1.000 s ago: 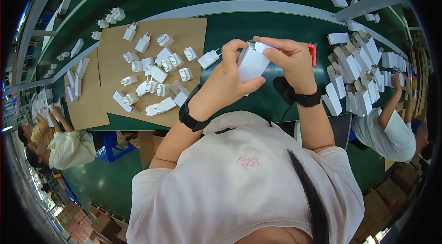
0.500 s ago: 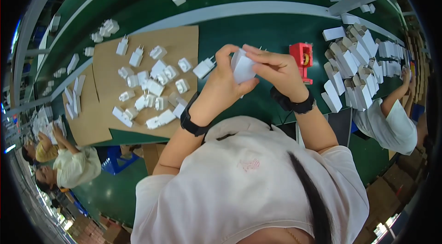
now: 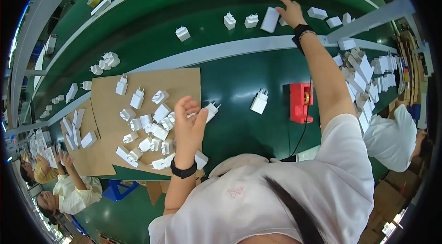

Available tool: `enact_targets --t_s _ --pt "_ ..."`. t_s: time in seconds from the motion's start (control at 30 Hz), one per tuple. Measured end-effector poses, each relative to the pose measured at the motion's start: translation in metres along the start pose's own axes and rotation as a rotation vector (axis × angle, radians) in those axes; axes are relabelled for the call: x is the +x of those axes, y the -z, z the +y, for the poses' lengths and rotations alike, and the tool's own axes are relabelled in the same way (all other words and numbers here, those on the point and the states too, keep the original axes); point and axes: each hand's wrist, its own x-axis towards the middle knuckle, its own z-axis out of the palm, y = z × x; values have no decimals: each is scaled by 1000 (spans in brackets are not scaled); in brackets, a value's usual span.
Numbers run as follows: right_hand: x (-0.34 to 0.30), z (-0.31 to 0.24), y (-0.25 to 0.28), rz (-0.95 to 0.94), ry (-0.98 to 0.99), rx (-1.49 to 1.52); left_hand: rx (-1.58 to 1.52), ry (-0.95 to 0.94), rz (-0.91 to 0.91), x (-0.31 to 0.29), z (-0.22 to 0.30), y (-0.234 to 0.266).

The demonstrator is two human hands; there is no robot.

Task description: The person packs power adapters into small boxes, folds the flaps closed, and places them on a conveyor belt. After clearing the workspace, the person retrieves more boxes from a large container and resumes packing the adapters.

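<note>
My right hand [image 3: 291, 12] reaches over the pale rail to the far green surface, its fingers spread. A white box [image 3: 270, 19] rests there just left of the thumb, tilted and seemingly not gripped. Another white item behind my right hand is partly hidden. Over the right edge of the cardboard sheet [image 3: 184, 78], my left hand [image 3: 189, 122] is raised and open, holding nothing. Beside its fingers lies a white plug charger [image 3: 212, 111], partly covered. A second charger [image 3: 259, 101] lies alone on the green table, and several more [image 3: 158, 131] are heaped on the cardboard.
A red tape dispenser [image 3: 300, 103] stands right of the lone charger. Open white boxes [image 3: 363, 78] pile up at the right, under a grey post [image 3: 373, 16]. Beyond the rail [image 3: 230, 51] sit chargers [image 3: 229, 21] and boxes [image 3: 316, 13]. Other people work at both sides.
My hands have parted. The right one has carried the white box from in front of my chest to the far surface and opened; the left has dropped back, fingers loosened.
</note>
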Motion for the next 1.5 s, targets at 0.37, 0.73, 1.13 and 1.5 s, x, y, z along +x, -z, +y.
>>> enact_targets --t_s 0.37,0.73,1.13,1.5 --pt "4 -13 18 -279 198 -557 473 -546 125 196 5 -127" --pt "-65 -142 120 -548 309 431 679 -407 154 231 -8 -136" --pt "-155 -299 -18 -506 613 343 956 -36 277 105 -78 36" --pt "-20 -78 2 -88 170 -355 854 -232 123 85 37 -10"
